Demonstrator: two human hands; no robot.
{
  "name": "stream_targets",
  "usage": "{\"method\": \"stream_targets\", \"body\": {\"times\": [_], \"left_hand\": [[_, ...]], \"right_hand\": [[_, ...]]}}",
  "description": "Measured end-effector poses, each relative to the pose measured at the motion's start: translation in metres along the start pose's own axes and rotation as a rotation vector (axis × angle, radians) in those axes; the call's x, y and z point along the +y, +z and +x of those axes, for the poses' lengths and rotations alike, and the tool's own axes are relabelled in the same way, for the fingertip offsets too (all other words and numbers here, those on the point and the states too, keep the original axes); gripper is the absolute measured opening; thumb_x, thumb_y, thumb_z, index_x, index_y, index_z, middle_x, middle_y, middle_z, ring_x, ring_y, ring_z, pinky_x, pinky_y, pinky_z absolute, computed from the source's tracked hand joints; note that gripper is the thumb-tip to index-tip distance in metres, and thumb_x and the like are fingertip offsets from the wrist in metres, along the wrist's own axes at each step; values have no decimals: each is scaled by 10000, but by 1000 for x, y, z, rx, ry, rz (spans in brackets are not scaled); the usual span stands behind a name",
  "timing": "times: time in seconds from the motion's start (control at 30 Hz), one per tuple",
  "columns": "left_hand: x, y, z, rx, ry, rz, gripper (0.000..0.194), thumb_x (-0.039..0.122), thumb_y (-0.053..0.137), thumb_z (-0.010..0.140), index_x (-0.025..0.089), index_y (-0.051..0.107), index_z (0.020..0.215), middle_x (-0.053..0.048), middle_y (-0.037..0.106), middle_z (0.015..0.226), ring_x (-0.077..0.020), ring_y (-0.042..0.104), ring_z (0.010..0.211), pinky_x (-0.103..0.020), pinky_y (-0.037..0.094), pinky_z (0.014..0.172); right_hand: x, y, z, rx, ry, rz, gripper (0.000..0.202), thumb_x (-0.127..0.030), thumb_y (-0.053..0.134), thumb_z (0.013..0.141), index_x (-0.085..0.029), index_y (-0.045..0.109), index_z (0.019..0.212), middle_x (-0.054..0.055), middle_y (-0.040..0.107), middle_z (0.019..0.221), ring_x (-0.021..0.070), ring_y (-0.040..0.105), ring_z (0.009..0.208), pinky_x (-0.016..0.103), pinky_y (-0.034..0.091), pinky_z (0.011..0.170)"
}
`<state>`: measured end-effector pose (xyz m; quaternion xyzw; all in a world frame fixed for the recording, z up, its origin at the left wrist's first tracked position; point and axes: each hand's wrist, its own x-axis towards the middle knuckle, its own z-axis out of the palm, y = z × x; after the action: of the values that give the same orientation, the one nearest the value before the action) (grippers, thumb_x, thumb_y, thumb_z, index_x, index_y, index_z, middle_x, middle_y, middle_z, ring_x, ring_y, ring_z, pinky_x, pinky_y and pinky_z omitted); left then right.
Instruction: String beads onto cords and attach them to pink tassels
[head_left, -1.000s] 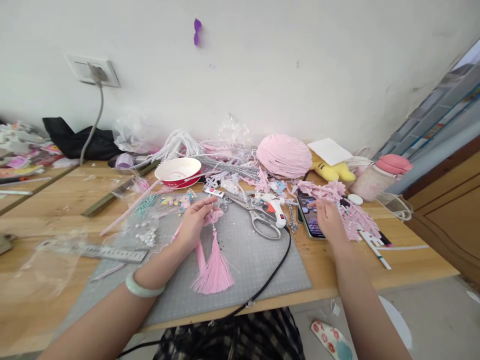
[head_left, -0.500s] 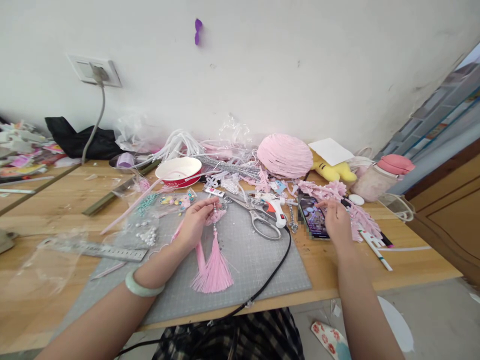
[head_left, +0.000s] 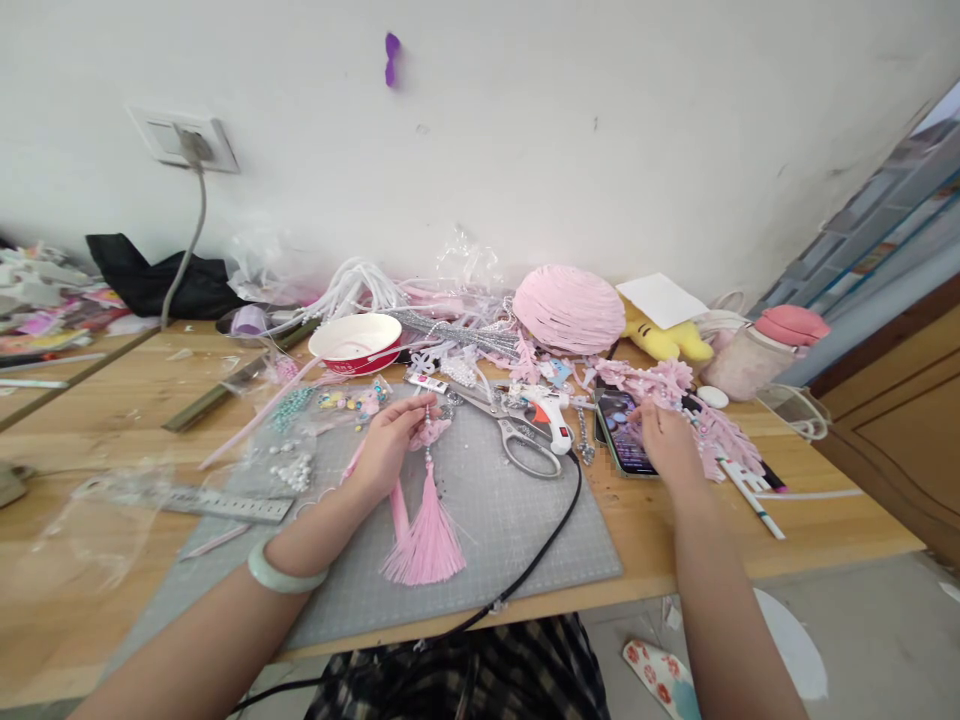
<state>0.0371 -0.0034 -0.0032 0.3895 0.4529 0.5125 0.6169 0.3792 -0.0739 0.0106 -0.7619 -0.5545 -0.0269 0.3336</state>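
Note:
Pinched between the fingertips of my left hand (head_left: 391,440) is the beaded top of a pink tassel (head_left: 429,535), which hangs down over the grey cutting mat (head_left: 517,560). A pale green bangle (head_left: 281,570) circles that wrist. My right hand (head_left: 670,440) is over a lit smartphone (head_left: 624,430) on the table, with a finger at the screen's right side and nothing held. Between the two hands lie silver-handled scissors (head_left: 529,445) and a white hot glue gun (head_left: 553,415). Loose white pearl beads (head_left: 294,468) are left of my left hand.
A red and white bowl (head_left: 356,345) stands behind the mat, with a pink yarn-like ball (head_left: 568,310) farther right. A steel ruler (head_left: 225,503) lies at the left. The black cord (head_left: 544,545) crosses the mat's front. A pink-lidded cup (head_left: 761,350) is at the right.
My right hand has shifted slightly left over the phone, and its fingers reach a little farther onto the screen. My left hand and the tassel stay nearly in place.

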Motion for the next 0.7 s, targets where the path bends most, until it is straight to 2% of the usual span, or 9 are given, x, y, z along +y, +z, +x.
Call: {"method": "stream_targets", "body": {"times": [0.23,0.7], "left_hand": [[-1,0,1,7,-3,-12,368,270,660,576,126,665,915,-55,687,754,-146,623,661,-201,432,516],[2,1,-1,15,-7,-1,351,261,653,568,125,668,892,-56,686,759,-138,615,645,-185,404,482]], "right_hand": [[1,-1,-1,73,29,9,578,-436,183,893,-159,648,688,135,678,785,240,579,785,349,393,750],[0,-3,-2,106,46,35,604,-468,174,889,-157,647,680,126,659,733,235,565,754,348,388,726]]}}
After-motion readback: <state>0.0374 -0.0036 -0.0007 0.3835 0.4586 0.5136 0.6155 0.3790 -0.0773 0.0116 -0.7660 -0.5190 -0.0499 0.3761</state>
